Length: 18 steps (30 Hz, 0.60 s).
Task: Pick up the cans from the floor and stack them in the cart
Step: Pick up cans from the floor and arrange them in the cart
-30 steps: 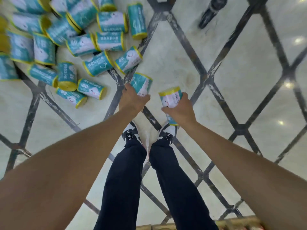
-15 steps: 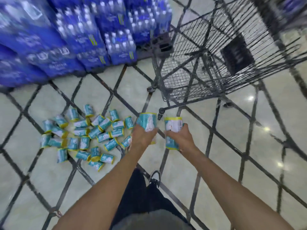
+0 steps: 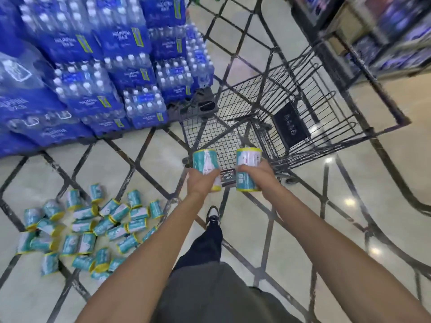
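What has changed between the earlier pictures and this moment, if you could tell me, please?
The person has risen from the pile of cans and turned to the cart, carrying both cans up to its near end. Nothing was let go: the left hand still grips its can and the right hand still grips its own can. The rest of the cans still lie on the floor.

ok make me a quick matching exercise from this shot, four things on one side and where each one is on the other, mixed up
Things:
1. left hand
2. shopping cart
3. pile of cans
4. water bottle packs

Places:
A. lying on the floor, lower left
B. stacked high, upper left
C. holding a teal can
D. standing ahead of both hands

Pairs: 1-C, 2-D, 3-A, 4-B
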Tool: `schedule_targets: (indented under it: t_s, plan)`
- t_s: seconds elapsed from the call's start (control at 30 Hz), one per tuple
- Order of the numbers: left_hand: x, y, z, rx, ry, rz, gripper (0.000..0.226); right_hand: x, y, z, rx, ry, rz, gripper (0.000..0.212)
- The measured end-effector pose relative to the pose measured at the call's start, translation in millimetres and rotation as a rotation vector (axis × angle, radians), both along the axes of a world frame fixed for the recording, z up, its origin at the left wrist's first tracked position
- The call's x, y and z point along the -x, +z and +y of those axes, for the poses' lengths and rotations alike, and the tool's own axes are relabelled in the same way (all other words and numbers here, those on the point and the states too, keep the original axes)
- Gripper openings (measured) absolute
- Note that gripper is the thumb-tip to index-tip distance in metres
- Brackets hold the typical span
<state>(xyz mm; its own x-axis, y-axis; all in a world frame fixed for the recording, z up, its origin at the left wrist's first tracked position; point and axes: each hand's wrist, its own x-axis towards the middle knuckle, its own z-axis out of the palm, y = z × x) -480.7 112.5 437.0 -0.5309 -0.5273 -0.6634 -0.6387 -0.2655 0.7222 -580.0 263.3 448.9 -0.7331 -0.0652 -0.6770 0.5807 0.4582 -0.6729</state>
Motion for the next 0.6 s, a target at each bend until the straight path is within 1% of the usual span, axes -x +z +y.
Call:
schedule_targets:
  t_s: [0.1, 0.2, 0.23, 0.27, 0.37, 0.4, 0.47, 0.53, 0.6]
  plan:
    - [59.3, -5.4, -1.8, -0.021, 0.023, -0.023, 0.063, 54.7, 2.9, 2.7, -0.087, 0.034, -0.022, 0.078]
    - [120.7, -18.9, -1.2, -0.039, 0.021, -0.026, 0.085, 114.8, -0.6, 2.6, -0.094, 0.031, -0.012, 0.069]
    - [137.6, -18.0, 0.1, -0.036, 0.020, -0.038, 0.089, 132.3, -2.9, 2.5, -0.088, 0.024, -0.013, 0.068]
    - [153.1, -16.4, 1.8, -0.037, 0.022, -0.044, 0.086, 148.8, -5.3, 3.3, -0.092, 0.027, -0.014, 0.068]
    - [201.4, -18.2, 7.7, -0.019, -0.002, -0.086, 0.054, 200.2, -17.5, 6.5, -0.104, 0.018, -0.022, 0.073]
    - [218.3, -23.7, 9.3, -0.026, -0.014, -0.098, 0.051, 217.5, -22.5, 7.8, -0.103, 0.023, -0.039, 0.076]
    - [251.1, -38.2, 13.2, -0.038, -0.019, -0.127, 0.054, 253.1, -35.4, 10.3, -0.112, 0.043, -0.063, 0.080]
    - [282.7, -49.4, 19.1, -0.052, -0.006, -0.166, 0.062, 286.6, -53.2, 14.2, -0.116, 0.065, -0.087, 0.081]
    - [314.0, -66.0, 21.7, -0.015, 0.031, -0.207, 0.066, 320.4, -72.7, 15.8, -0.132, 0.107, -0.114, 0.082]
